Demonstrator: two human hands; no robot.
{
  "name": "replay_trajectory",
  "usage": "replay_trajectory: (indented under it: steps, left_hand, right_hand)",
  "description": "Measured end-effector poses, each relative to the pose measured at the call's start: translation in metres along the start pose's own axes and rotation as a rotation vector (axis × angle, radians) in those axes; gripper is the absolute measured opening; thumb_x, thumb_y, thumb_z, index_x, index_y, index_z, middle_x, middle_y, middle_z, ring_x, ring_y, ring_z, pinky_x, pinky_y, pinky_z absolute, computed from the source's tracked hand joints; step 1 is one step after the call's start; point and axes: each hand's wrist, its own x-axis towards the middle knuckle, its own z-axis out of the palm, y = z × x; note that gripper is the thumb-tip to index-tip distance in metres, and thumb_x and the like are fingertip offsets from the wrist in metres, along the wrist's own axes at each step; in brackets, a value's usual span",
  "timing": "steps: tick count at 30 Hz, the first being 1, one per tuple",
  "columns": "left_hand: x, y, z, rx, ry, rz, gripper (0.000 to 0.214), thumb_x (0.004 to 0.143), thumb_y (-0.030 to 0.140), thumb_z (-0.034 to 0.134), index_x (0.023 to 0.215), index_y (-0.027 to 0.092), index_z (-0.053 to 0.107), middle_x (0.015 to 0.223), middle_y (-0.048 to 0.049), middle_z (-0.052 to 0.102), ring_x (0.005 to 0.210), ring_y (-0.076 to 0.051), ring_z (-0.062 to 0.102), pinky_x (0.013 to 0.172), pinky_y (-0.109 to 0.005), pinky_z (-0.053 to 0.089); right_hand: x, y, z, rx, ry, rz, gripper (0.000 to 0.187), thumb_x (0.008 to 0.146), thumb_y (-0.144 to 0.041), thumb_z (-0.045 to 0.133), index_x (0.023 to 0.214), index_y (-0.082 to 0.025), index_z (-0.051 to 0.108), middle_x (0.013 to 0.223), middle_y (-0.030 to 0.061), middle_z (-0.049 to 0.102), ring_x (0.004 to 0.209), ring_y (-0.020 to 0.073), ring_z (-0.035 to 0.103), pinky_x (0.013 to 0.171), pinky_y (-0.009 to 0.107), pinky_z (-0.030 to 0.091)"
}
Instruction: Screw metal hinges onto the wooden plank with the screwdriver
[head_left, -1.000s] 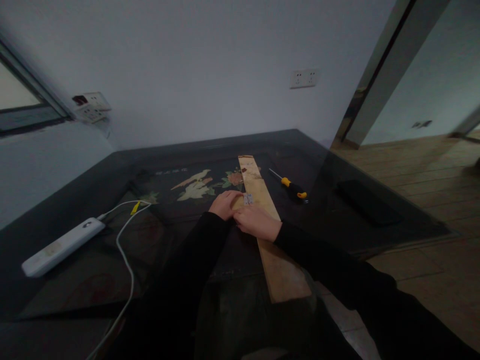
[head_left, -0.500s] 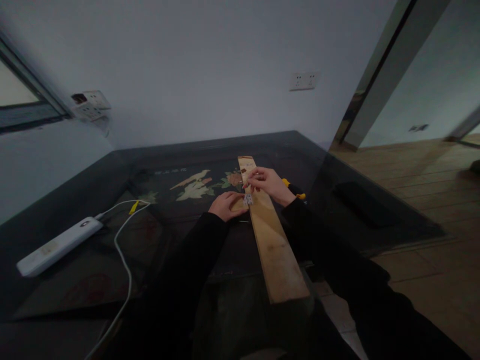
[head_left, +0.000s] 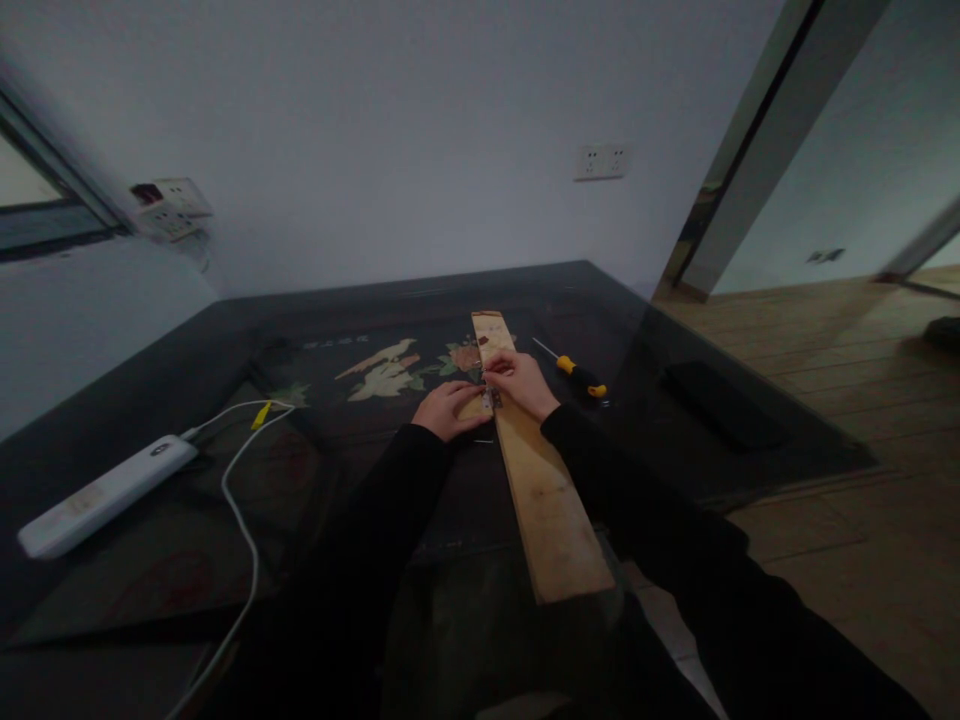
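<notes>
A long wooden plank [head_left: 540, 490] lies lengthwise on the dark table [head_left: 187, 390]. A small metal hinge [head_left: 490, 398] sits on the plank's left edge. My left hand [head_left: 448, 410] rests at that edge with its fingers curled against the plank beside the hinge. My right hand [head_left: 519, 383] is on the plank just past the hinge, fingertips pinched together over it; what they hold is too small to make out. Both sleeves are black.
A yellow-and-black screwdriver [head_left: 574, 369] lies right of the plank. At the left lies a white power bank [head_left: 97, 495] with a white cable [head_left: 244, 520]. A dark flat object [head_left: 724, 405] sits at the table's right. Wall sockets [head_left: 603, 160] are behind; wooden floor is right.
My right hand left the plank near my left hand, reached out toward the screwdriver, then came back with pinched fingers to the hinge. The left hand stayed put.
</notes>
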Motion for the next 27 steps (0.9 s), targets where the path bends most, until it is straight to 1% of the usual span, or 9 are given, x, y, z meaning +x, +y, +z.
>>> replay_trajectory:
  steps: [6, 11, 14, 18, 23, 27]
  left_hand:
    - [-0.0005, -0.0042, 0.0038, 0.0, 0.015, 0.003, 0.052, 0.077, 0.051, 0.068, 0.12, 0.022, 0.065, 0.118, -0.0106, 0.063, 0.108, -0.026, 0.06, 0.095, -0.041, 0.049]
    - [-0.0009, -0.0073, 0.0067, -0.01, 0.023, 0.012, 0.052, 0.077, 0.05, 0.069, 0.121, 0.023, 0.065, 0.119, -0.0107, 0.063, 0.109, -0.025, 0.06, 0.096, -0.042, 0.049]
    - [-0.0013, -0.0066, 0.006, -0.008, 0.029, 0.006, 0.051, 0.077, 0.05, 0.068, 0.121, 0.023, 0.065, 0.119, -0.0105, 0.062, 0.11, -0.025, 0.06, 0.096, -0.041, 0.049]
    - [-0.0013, -0.0055, 0.005, -0.002, 0.022, 0.008, 0.053, 0.078, 0.05, 0.068, 0.122, 0.021, 0.064, 0.119, -0.0116, 0.062, 0.11, -0.025, 0.059, 0.097, -0.041, 0.048]
    - [-0.0003, -0.0033, 0.0042, -0.028, 0.0, -0.02, 0.053, 0.077, 0.051, 0.068, 0.121, 0.021, 0.064, 0.119, -0.0108, 0.062, 0.11, -0.025, 0.06, 0.097, -0.041, 0.049]
    - [-0.0001, 0.0006, 0.0027, -0.046, 0.005, -0.028, 0.055, 0.075, 0.052, 0.069, 0.119, 0.019, 0.065, 0.118, -0.0122, 0.062, 0.108, -0.026, 0.061, 0.096, -0.042, 0.05]
  right_hand:
    - [-0.0066, -0.0072, 0.0013, -0.032, -0.054, -0.004, 0.006, 0.069, -0.014, 0.067, 0.074, -0.015, 0.066, 0.073, 0.0027, 0.069, 0.068, 0.0136, 0.064, 0.066, 0.027, 0.051]
    - [-0.0097, -0.0105, -0.0002, -0.096, -0.047, -0.016, 0.005, 0.07, -0.012, 0.067, 0.074, -0.015, 0.067, 0.072, 0.0025, 0.069, 0.064, 0.0125, 0.063, 0.065, 0.027, 0.05]
    - [-0.0102, -0.0104, -0.0013, -0.132, -0.058, -0.018, 0.004, 0.07, -0.013, 0.067, 0.074, -0.015, 0.067, 0.071, 0.0019, 0.069, 0.062, 0.0117, 0.061, 0.063, 0.025, 0.048]
    - [-0.0093, -0.008, -0.001, -0.175, -0.055, -0.035, 0.004, 0.071, -0.015, 0.068, 0.075, -0.015, 0.068, 0.07, 0.0013, 0.068, 0.061, 0.011, 0.059, 0.062, 0.025, 0.046]
    - [-0.008, -0.0061, 0.0011, -0.181, -0.073, -0.05, 0.005, 0.072, -0.015, 0.067, 0.077, -0.015, 0.068, 0.071, 0.0019, 0.068, 0.064, 0.0124, 0.06, 0.063, 0.026, 0.046]
    - [-0.0085, -0.0059, 0.0016, -0.188, -0.08, -0.058, 0.004, 0.073, -0.017, 0.067, 0.077, -0.015, 0.068, 0.073, 0.0027, 0.068, 0.067, 0.0134, 0.06, 0.064, 0.026, 0.046]
